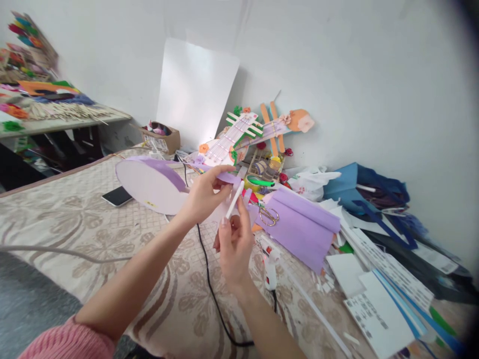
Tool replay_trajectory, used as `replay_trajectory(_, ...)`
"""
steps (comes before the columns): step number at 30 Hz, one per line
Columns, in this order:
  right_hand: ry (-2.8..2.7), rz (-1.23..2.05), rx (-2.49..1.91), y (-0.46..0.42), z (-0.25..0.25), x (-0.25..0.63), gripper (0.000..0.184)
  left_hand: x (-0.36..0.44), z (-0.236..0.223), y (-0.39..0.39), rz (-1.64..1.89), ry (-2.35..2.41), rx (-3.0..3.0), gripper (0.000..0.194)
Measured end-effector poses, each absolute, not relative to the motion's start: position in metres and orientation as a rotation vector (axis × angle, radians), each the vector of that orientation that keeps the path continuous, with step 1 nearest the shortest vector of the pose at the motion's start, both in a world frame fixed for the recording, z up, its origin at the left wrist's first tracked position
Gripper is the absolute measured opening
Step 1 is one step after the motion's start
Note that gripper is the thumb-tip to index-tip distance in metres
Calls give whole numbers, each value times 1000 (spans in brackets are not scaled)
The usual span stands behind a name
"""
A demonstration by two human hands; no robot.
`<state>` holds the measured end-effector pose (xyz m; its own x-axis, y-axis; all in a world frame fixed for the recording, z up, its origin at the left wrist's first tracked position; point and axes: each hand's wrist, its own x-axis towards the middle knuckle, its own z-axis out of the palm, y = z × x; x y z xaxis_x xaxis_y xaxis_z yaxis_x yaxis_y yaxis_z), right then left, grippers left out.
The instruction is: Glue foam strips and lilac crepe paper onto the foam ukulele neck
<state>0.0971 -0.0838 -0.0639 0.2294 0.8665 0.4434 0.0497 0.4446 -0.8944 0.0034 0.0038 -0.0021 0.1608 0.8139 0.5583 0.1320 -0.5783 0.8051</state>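
Observation:
A lute-shaped craft with a white oval face (149,182) and a purple paper edge (164,168) stretches in front of me. My left hand (209,194) pinches its narrow purple end between thumb and fingers. Just beside that end, my right hand (235,244) grips a slim white strip (235,200), tilted upward between thumb and index finger. Whether the strip touches the craft is hard to make out. Gold-handled scissors (268,215) lie right of my hands on purple paper (303,227). A white glue gun (270,269) rests nearer, its black cord curving across the cloth.
Two decorated lute crafts (234,137) lean near the wall by a white board (196,89). A phone (117,196) lies left. White card pieces (377,311), a blue bag (342,184) and a plastic bag (312,180) crowd the right. A cardboard box (164,139) sits behind.

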Motion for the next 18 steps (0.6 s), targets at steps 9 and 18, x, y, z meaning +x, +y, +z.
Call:
replay_trajectory(9, -1174, 756, -963, -83, -62, 99, 57, 3, -1, 6, 1430, 881, 1828, 43)
replay_trajectory(18, -1035, 844, -965, -83, -57, 93, 58, 0, 4, 11, 1392, 885, 1859, 42)
